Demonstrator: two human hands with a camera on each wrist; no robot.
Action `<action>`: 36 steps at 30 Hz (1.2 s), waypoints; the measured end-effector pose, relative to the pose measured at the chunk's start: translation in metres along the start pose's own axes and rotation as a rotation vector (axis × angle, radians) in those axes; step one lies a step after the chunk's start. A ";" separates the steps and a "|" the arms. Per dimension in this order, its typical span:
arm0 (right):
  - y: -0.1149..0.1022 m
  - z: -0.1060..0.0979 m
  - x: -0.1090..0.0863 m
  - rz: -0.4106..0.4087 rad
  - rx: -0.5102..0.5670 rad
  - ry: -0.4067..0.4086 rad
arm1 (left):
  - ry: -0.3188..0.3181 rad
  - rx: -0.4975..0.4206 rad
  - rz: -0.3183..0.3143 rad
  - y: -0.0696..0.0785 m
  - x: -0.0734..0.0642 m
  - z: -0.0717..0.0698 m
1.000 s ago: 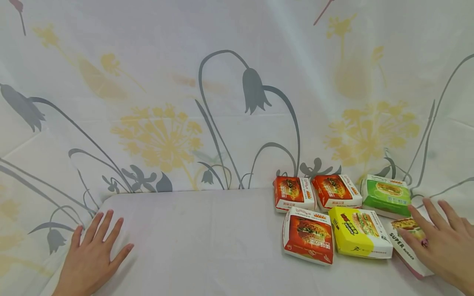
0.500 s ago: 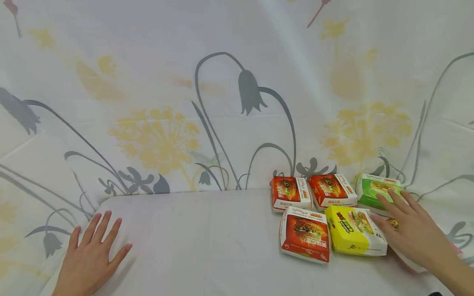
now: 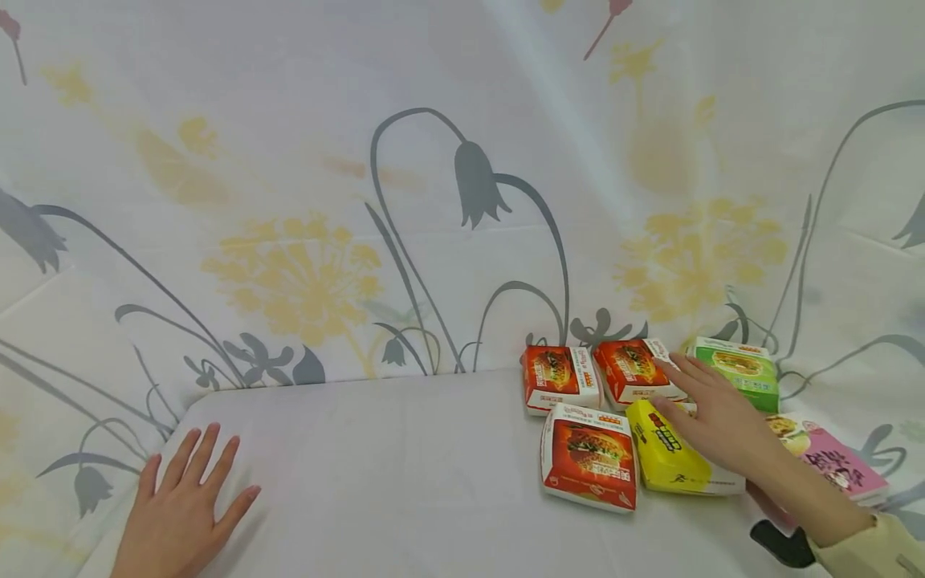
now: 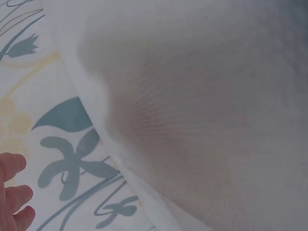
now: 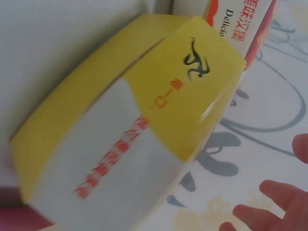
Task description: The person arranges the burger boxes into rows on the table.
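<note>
My right hand (image 3: 723, 417) hovers over a yellow-and-white burger box (image 3: 654, 453), fingers extended and holding nothing. Its fingertips overlap a red burger box (image 3: 627, 371) at the back. The yellow box's front side fills much of the right wrist view, with spread fingers (image 5: 284, 207) at lower right. Further left are another red box (image 3: 552, 376) and, nearer me, a third red box (image 3: 592, 451). A green box (image 3: 751, 381) and a pink box (image 3: 841, 466) lie to the right, the pink one partly hidden by my forearm. My left hand (image 3: 173, 510) is spread, palm down, at the left, holding nothing.
A white cloth (image 3: 376, 474) covers the table between my hands. Behind it rises a floral-printed sheet (image 3: 325, 160), which also runs down the left side. A black object (image 3: 780, 546) shows at my right wrist by the cream sleeve (image 3: 878, 554).
My right hand has swept leftward from the pink box, past the green one, to over the yellow box. My left hand stays in place. The view has shifted slightly right.
</note>
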State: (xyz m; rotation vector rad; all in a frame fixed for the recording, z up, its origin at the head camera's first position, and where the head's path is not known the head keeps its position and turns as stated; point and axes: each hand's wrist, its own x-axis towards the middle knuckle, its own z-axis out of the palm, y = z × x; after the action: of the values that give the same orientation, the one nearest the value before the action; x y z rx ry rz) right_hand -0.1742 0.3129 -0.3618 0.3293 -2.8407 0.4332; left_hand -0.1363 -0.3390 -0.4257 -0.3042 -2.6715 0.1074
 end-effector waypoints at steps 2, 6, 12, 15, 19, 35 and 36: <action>-0.004 0.000 0.007 -0.005 0.024 -0.007 | 0.000 -0.001 -0.001 0.001 0.000 0.001; -0.008 0.001 0.020 0.008 0.101 -0.042 | -0.005 0.001 -0.003 0.002 0.000 0.001; -0.005 0.003 0.041 0.021 0.205 -0.114 | 0.008 -0.038 0.002 0.003 0.002 0.002; -0.006 0.004 0.049 0.036 0.234 -0.141 | 0.015 -0.082 0.011 0.006 0.003 0.003; -0.009 0.004 0.058 0.032 0.266 -0.150 | 0.032 -0.131 0.025 0.011 0.008 0.004; -0.020 0.017 0.097 0.013 0.273 -0.269 | 0.045 -0.222 0.053 0.021 0.024 -0.002; -0.020 0.018 0.100 0.017 0.279 -0.286 | 0.048 -0.222 0.057 0.021 0.025 -0.003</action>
State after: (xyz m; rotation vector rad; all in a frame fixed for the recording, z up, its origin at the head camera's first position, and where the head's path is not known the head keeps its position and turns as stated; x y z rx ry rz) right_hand -0.2670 0.2699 -0.3460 0.4525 -3.0604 0.8523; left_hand -0.1530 -0.3131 -0.4153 -0.4475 -2.6298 -0.1784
